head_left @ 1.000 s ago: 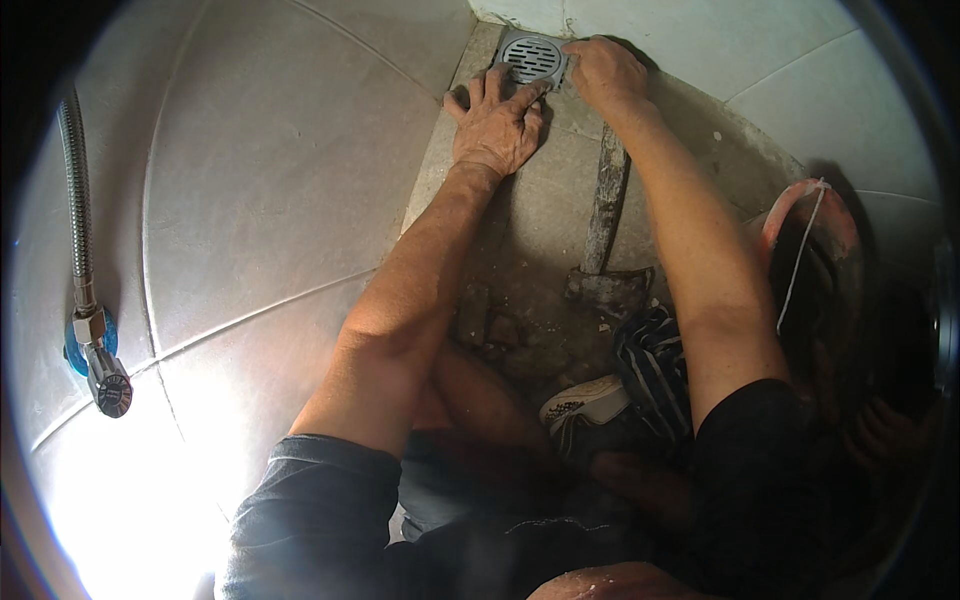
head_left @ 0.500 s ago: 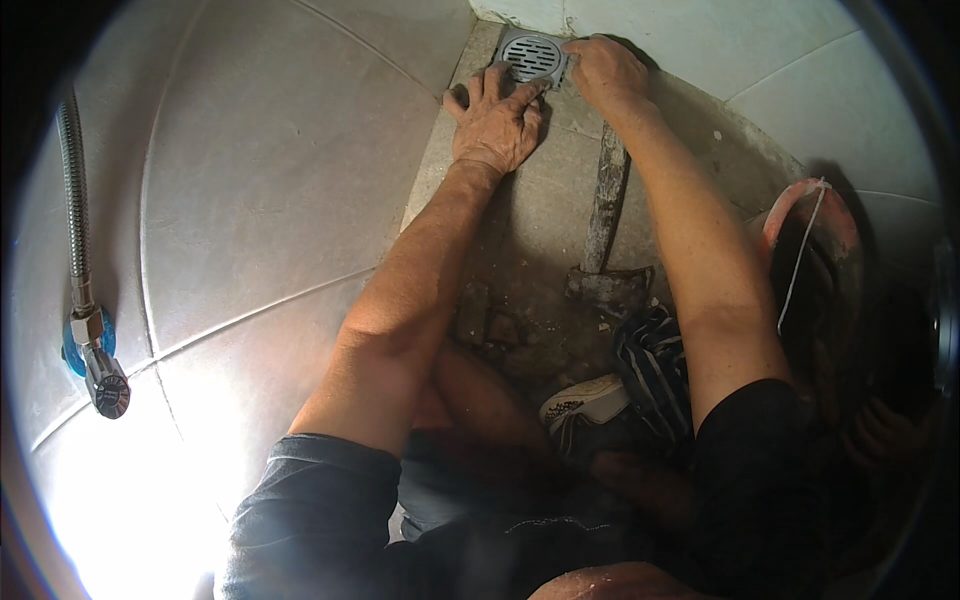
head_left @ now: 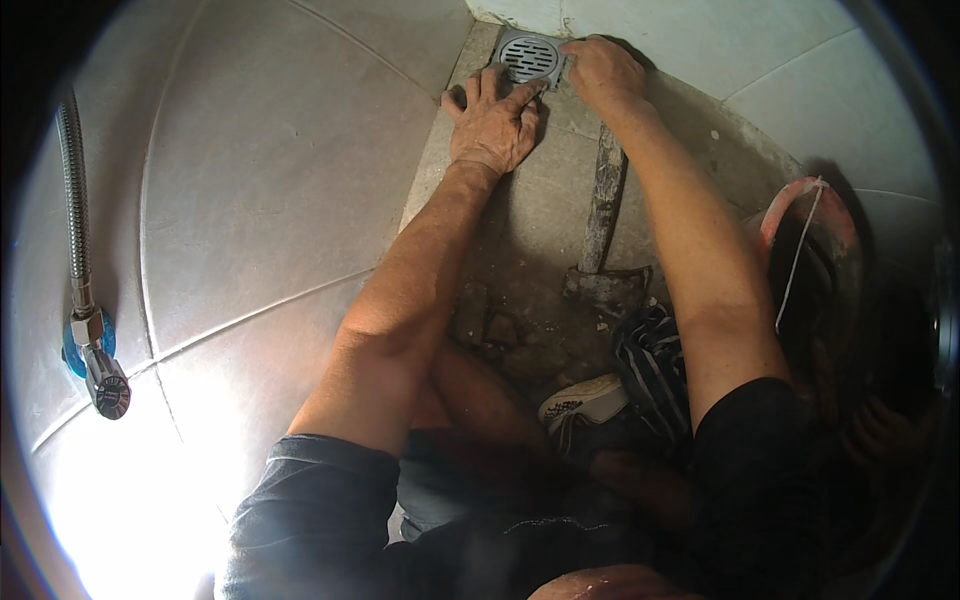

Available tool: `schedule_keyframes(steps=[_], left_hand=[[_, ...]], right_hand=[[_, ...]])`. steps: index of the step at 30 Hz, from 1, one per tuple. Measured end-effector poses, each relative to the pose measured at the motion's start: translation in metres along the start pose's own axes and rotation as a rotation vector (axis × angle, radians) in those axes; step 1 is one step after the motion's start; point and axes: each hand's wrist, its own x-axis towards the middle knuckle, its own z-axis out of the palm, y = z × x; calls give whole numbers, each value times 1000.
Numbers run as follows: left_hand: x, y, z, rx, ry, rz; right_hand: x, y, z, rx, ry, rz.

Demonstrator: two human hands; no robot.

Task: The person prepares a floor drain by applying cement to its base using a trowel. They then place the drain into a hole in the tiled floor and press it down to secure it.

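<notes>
A square metal floor drain cover point(head_left: 529, 58) with a slotted round grate lies in the far corner of the tiled floor. My left hand point(head_left: 495, 125) rests at its near edge with fingers spread, fingertips touching the rim and the tile beside it. At the cover's right edge is my right hand point(head_left: 606, 72), its fingers curled in and the index fingertip against the frame. Whether anything is inside that curled hand is hidden. Below my right wrist lies a hammer with a worn wooden handle point(head_left: 606, 195) and a dark, dirty head point(head_left: 608, 288).
A reddish bucket point(head_left: 785, 205) with a thin wire handle stands at the right. Near my legs are a striped cloth point(head_left: 655, 360) and a light shoe point(head_left: 590, 400). On the left wall hangs a braided hose point(head_left: 76, 200) above a chrome valve point(head_left: 105, 380). Walls enclose the corner.
Hardly anything differs. Both hands keep their places at the drain cover, and the whole view has shifted very slightly.
</notes>
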Motion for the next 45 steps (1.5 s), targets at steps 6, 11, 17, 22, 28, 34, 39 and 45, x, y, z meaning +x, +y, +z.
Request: schedule_keyframes(steps=[6, 11, 17, 22, 28, 34, 39, 45], left_hand=[[0, 0, 1, 6, -10, -3], [-1, -2, 4, 10, 18, 14], [0, -3, 3, 13, 5, 19], [0, 0, 1, 12, -19, 4], [1, 0, -1, -5, -31, 0], [1, -1, 2, 8, -17, 1], [1, 0, 1, 1, -19, 5], [1, 1, 1, 18, -4, 6]], right_hand=[[-1, 0, 0, -11, 4, -10], [0, -3, -2, 30, 0, 46], [-4, -1, -5, 14, 13, -13], [-4, 0, -3, 11, 20, -23], [-3, 1, -3, 27, 19, -33], [-4, -1, -3, 22, 24, -33], [-4, -1, -3, -7, 26, -37], [-4, 0, -3, -12, 24, -49]])
